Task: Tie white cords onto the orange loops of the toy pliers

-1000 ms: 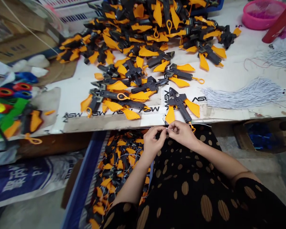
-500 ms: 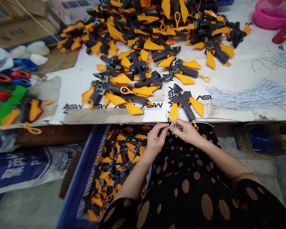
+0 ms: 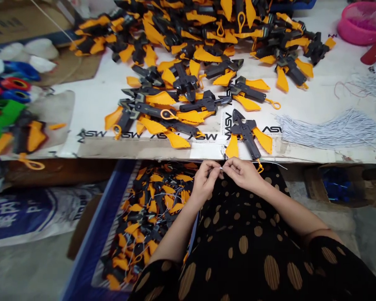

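Note:
Just below the table edge, my left hand (image 3: 206, 179) and my right hand (image 3: 242, 172) meet, fingertips nearly touching. Both pinch a thin white string (image 3: 221, 168), of which only a little shows between them. A loose white end (image 3: 277, 164) sticks out to the right, past my right hand. Beyond my right hand a black and orange toy (image 3: 246, 134) lies on the table with its orange loop (image 3: 260, 167) hanging over the edge. To the right lies a bundle of white strings (image 3: 332, 128).
Many more black and orange toys (image 3: 203, 54) are heaped at the back of the table (image 3: 90, 113). Below, left of my lap, a blue crate (image 3: 95, 234) holds more of them. A pink basket (image 3: 347, 29) stands at the back right, colourful parts (image 3: 6, 117) at the left.
The view has shifted a little, so the things on the table sit slightly differently in it. My hands keep pinching the string, with small finger movements.

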`<control>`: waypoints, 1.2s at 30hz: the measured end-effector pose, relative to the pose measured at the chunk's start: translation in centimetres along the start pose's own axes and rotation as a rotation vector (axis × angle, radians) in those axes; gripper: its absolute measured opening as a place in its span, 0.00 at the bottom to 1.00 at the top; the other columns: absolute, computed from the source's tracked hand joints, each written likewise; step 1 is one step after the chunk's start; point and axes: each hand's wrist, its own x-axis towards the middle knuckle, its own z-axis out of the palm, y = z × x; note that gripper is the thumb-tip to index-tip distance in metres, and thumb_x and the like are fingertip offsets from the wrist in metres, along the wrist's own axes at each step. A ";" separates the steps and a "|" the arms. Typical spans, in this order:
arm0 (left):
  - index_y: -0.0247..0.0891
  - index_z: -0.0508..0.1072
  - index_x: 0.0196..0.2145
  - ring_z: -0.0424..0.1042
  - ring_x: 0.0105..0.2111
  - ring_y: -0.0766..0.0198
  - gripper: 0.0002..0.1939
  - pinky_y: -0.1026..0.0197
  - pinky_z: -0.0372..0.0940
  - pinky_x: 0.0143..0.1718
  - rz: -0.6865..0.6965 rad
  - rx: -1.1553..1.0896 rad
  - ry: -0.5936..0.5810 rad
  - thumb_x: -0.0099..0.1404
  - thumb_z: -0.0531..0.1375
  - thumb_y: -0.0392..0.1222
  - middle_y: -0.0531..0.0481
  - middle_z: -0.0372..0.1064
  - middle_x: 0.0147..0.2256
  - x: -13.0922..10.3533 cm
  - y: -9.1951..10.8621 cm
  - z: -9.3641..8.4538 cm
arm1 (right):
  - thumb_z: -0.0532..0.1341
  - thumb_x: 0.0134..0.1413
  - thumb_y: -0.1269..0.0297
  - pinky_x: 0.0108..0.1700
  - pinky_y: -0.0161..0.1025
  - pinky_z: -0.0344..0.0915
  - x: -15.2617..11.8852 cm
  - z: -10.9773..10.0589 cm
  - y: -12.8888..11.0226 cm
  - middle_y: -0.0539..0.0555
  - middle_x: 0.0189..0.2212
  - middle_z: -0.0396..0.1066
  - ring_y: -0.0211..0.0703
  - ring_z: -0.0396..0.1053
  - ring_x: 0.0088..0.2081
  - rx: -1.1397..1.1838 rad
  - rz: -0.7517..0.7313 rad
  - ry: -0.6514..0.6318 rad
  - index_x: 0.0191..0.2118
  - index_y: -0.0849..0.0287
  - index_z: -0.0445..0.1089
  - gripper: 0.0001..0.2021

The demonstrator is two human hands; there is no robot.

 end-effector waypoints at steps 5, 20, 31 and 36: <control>0.40 0.68 0.46 0.76 0.32 0.67 0.07 0.62 0.71 0.38 0.186 0.216 0.001 0.73 0.57 0.43 0.49 0.74 0.40 0.2 -0.2 -0.7 | 0.58 0.65 0.55 0.29 0.33 0.54 -0.1 -0.1 -0.1 0.45 0.24 0.67 0.33 0.58 0.23 0.029 0.032 0.018 0.37 0.58 0.70 0.11; 0.42 0.75 0.36 0.76 0.33 0.60 0.04 0.56 0.66 0.41 0.702 0.854 -0.251 0.67 0.60 0.35 0.49 0.78 0.34 2.0 2.1 -3.5 | 0.61 0.65 0.63 0.33 0.32 0.56 -1.4 -1.4 0.0 0.45 0.23 0.69 0.35 0.66 0.27 -0.047 -0.013 -0.024 0.37 0.57 0.70 0.06; 0.44 0.80 0.38 0.77 0.37 0.58 0.08 0.57 0.69 0.42 0.390 0.695 -0.162 0.65 0.66 0.48 0.51 0.80 0.35 3.1 3.3 -4.9 | 0.55 0.67 0.69 0.52 0.44 0.69 -6.1 -7.6 3.5 0.59 0.51 0.71 0.49 0.71 0.53 -0.371 -0.094 0.326 0.51 0.54 0.69 0.11; 0.45 0.76 0.52 0.70 0.58 0.51 0.18 0.45 0.60 0.61 0.573 0.716 -0.263 0.67 0.64 0.52 0.46 0.76 0.53 5.2 5.1 2.1 | 0.55 0.69 0.66 0.46 0.40 0.69 -5.8 -6.6 5.3 0.59 0.50 0.70 0.46 0.73 0.46 -0.430 -0.098 0.313 0.45 0.56 0.71 0.07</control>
